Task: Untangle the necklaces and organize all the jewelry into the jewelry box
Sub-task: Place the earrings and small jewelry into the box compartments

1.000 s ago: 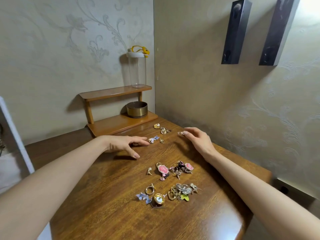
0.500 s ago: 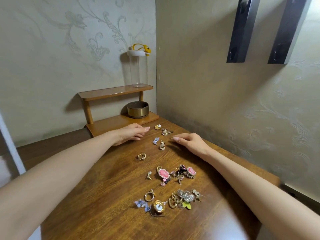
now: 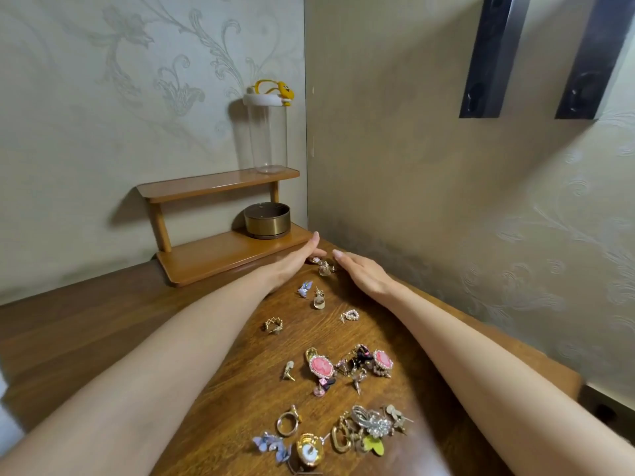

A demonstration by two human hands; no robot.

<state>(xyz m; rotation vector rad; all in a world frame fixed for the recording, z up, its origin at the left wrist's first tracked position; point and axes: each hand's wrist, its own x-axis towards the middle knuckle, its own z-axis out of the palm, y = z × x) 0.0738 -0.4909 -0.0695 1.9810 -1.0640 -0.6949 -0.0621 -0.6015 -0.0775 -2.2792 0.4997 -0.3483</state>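
Two bare hands are stretched out over the wooden table [image 3: 213, 389], both just in front of the round brass tin [image 3: 267, 219]. The tin sits open on the lower board of a small two-tier shelf [image 3: 220, 254]. The left hand [image 3: 298, 257] stands on its edge, fingers straight and together, their tips almost level with the tin. The right hand [image 3: 360, 272] faces it a little farther from the tin, fingers just as straight, palm turned inward and down. Neither hand has hold of anything. Between them lie a couple of small gold pieces [image 3: 324, 267], the loose jewelry closest to the tin. I can't tell whether they touch the left palm.

Going away from the tin, I count:
- one blue flower piece [image 3: 305, 288], one clear drop [image 3: 319, 301], one pearl heart [image 3: 351, 315] and one spiky gold ring [image 3: 274, 325];
- farther off, two pink cameo earrings [image 3: 321, 366], round and pearl-rimmed, with a tangle of dark beads between them and one small gold stud [image 3: 288, 370] beside them;
- farthest from the tin, one plain gold ring [image 3: 288, 423], a second blue flower [image 3: 269, 444], one gold watch-faced piece [image 3: 310, 450], one oval gold hoop [image 3: 340, 439] and one silver rhinestone brooch [image 3: 372, 420], these last two heaped together.

One clear tumbler [image 3: 267, 139] stands on the upper board, directly above the tin.
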